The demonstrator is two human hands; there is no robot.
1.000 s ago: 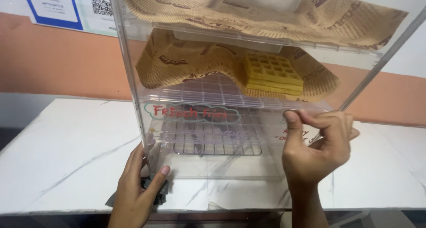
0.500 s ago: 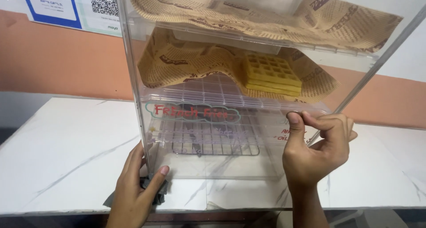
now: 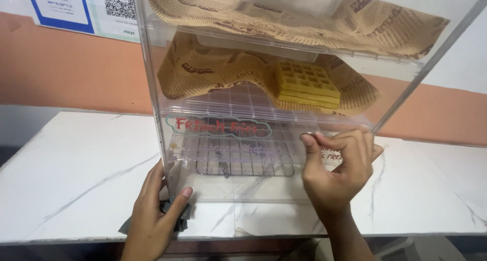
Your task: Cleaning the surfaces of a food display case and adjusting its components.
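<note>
A clear acrylic display case (image 3: 238, 190) stands on a white marble-patterned worktop (image 3: 66, 180), filling the middle of the head view. The left hand (image 3: 157, 210) sits at the case's lower left corner, about seven o'clock from its centre, with the thumb lying across the front edge and the fingers (image 3: 149, 177) stretched up along the side wall; under the palm a dark grey cloth (image 3: 170, 213) is pressed against the base of the case, held loosely rather than clenched. The right hand (image 3: 337, 172) is at about four o'clock, its fingers curled shut with the thumb tip (image 3: 309, 141) pushing on the front panel just below the middle shelf's edge; whether anything lies inside that grip cannot be told.

Inside the case, a wire rack (image 3: 243, 157) lies on the lowest level behind a coloured label. On the shelf above, at one o'clock, a stack of yellow waffles (image 3: 307, 83) rests on printed brown paper (image 3: 203, 70). A second sheet of brown paper (image 3: 304, 22) covers the top shelf. Behind the case runs an orange wall (image 3: 66, 68) with printed notices (image 3: 86, 7) at eleven o'clock.
</note>
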